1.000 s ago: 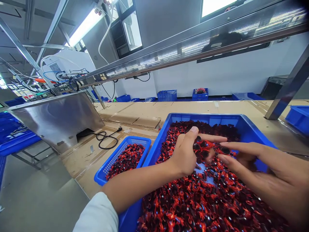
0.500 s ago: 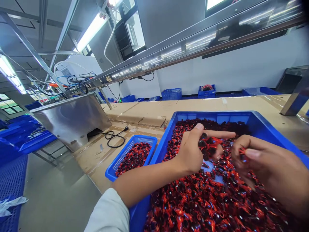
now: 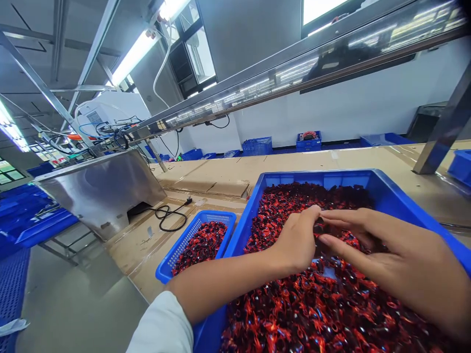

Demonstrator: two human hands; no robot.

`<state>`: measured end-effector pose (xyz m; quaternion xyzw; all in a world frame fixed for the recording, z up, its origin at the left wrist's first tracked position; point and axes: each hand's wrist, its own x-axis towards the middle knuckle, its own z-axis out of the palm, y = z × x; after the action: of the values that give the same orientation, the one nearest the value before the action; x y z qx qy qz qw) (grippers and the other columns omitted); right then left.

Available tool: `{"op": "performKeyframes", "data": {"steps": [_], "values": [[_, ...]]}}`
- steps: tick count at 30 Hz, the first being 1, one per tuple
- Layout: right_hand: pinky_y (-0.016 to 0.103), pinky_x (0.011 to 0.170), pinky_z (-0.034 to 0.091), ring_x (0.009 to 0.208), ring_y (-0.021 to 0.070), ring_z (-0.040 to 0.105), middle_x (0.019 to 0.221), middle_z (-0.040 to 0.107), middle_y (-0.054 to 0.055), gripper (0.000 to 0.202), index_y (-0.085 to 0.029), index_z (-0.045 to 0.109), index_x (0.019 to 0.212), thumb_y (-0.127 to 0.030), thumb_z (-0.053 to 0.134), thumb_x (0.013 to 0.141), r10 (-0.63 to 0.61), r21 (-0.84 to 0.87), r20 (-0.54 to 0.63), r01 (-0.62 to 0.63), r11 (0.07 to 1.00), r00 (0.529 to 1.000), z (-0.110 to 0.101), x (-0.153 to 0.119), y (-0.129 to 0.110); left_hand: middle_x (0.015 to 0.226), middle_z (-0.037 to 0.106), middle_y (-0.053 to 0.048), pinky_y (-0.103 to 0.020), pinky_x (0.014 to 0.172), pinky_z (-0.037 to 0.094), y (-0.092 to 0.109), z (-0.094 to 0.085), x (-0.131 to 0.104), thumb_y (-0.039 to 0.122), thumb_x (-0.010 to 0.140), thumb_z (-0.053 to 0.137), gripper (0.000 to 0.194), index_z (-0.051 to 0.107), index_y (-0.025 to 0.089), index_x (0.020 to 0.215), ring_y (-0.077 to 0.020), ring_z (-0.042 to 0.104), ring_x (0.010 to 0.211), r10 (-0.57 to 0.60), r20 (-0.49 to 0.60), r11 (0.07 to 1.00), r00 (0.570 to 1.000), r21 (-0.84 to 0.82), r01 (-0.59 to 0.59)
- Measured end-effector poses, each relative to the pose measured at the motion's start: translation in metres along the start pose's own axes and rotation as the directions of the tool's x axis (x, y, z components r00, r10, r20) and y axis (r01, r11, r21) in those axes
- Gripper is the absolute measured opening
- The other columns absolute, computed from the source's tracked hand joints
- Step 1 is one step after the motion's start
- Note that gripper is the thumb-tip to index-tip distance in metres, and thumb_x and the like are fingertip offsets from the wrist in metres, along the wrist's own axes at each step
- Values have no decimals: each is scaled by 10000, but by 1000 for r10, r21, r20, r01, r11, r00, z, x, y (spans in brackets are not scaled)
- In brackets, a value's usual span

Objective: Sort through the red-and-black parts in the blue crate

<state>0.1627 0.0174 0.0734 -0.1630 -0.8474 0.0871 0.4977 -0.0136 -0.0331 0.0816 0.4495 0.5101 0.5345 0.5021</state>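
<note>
"State the condition of your fingers."

"My left hand (image 3: 298, 240) is curled, thumb uppermost; the palm faces away from view, so I cannot tell what it encloses. My right hand (image 3: 397, 255) meets it from the other side, thumb and forefinger parted about a dark piece (image 3: 318, 227). Whether they grip it, I cannot tell."

"Reason for that position?"

"In my judgement, both sets of fingertips can reach the one piece there, and anything that slipped should fall among its like."

"Location of the bulk?"

"Directly below: loose red-and-black pieces (image 3: 279, 314), spread through the large blue tub (image 3: 241, 240). A pale patch shows between them under my hands."

"Adjacent items?"

"A smaller blue basket (image 3: 180, 244) stands just beside the tub, on my left, holding similar-looking pieces; presumably placed within reach of that arm."

"And farther off?"

"A black cord (image 3: 172, 229) lies looped on the cardboard-covered table (image 3: 294, 161), its plug in no socket; the loop probably just takes up slack. Beyond the table's far edge, blue crates (image 3: 257, 145) stand near the wall, likely to keep them apart from the tub."
</note>
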Motion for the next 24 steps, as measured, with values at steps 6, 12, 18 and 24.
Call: {"op": "performKeyframes", "data": {"steps": [6,12,18,24], "values": [[347,563,513,655,204,743,935,813,35,169,-264,776,1212,-335,640,1142,-229,-130,41,233,964,972,0,2,2,704,545,-12,-312,703,439,0,3,-3,582,1077,430,505,583,214,767,-169,477,657,-111,76,992,991,-53,115],[343,534,490,572,190,655,772,703,-15,59,-311,714,1073,-367,696,1077,-14,-32,-51,13,999,999,-8,5,-12,666,577,-26,-312,679,453,1,-1,-4,704,1082,370,657,652,192,781,-176,528,635,-2,183,998,983,61,-9],[419,634,548,723,277,760,926,814,21,130,-336,699,1100,-463,685,1076,56,-208,-210,-100,973,976,-21,5,-11,640,566,-29,-299,646,452,6,-8,-6,925,1054,285,894,665,183,730,-148,523,597,280,239,949,930,79,-306],[358,606,560,641,206,747,857,799,-14,45,-317,665,1036,-320,702,1061,-124,-179,-155,96,979,980,-22,14,-14,619,562,-27,-303,625,445,0,-12,-10,990,1015,267,940,676,181,767,-150,504,566,380,227,918,897,29,-396]]}}
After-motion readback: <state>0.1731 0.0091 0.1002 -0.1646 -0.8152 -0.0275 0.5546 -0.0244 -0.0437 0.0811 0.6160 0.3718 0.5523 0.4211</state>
